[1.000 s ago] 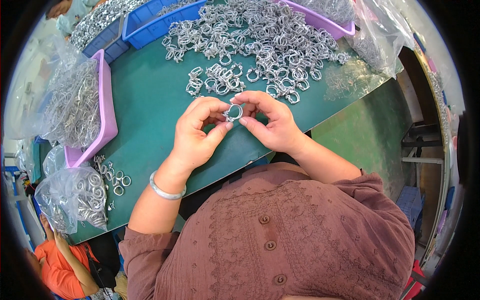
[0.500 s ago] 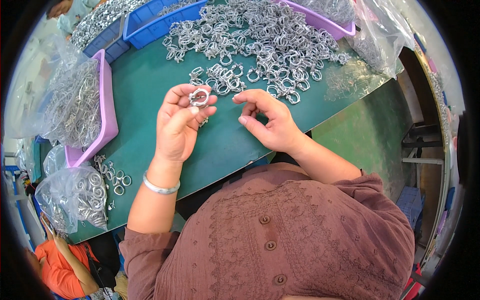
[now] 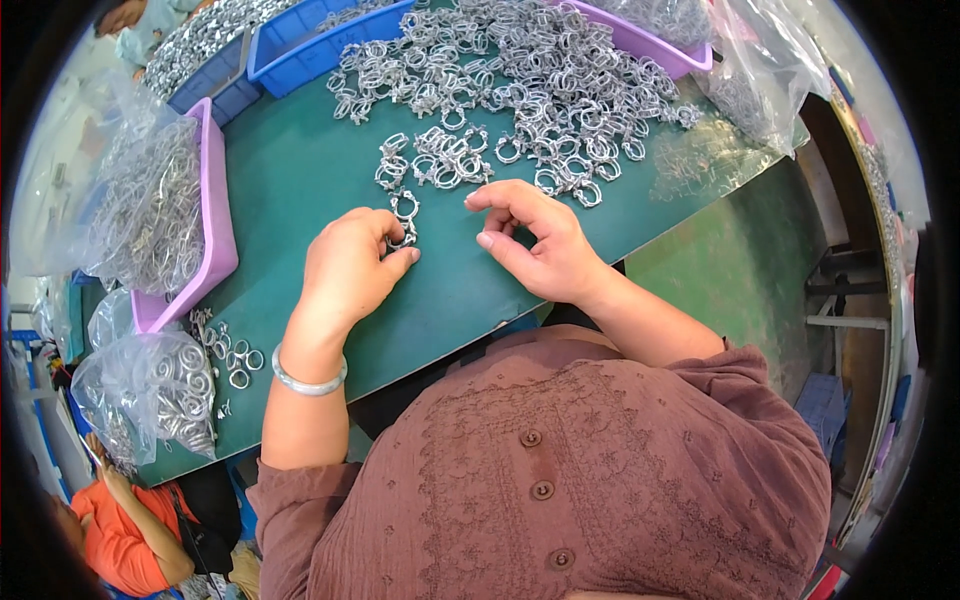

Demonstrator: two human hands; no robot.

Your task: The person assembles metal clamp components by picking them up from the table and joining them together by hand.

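Note:
My left hand (image 3: 350, 262) is over the green table, palm down, with its fingers curled down at a small silver metal ring (image 3: 406, 238), partly hidden by the fingers. Just past the fingertips another metal ring (image 3: 405, 205) lies on the table. My right hand (image 3: 537, 240) is held to the right of it, thumb and index finger apart, with nothing visible between them. A small group of silver rings (image 3: 450, 157) lies ahead of both hands, and a large heap of the same kind (image 3: 560, 75) spreads behind it.
At left stands a purple bin (image 3: 215, 225) with bagged metal parts. A bag of spiral pieces (image 3: 185, 385) and loose rings (image 3: 240, 360) lie nearby. Blue bins (image 3: 285, 65) and another purple bin (image 3: 660, 55) line the far side. A person in orange (image 3: 125, 535) sits lower left.
My left hand has turned from palm up to palm down and lowered to the table. The ring it held up now appears to lie on the table. My right hand has stayed put.

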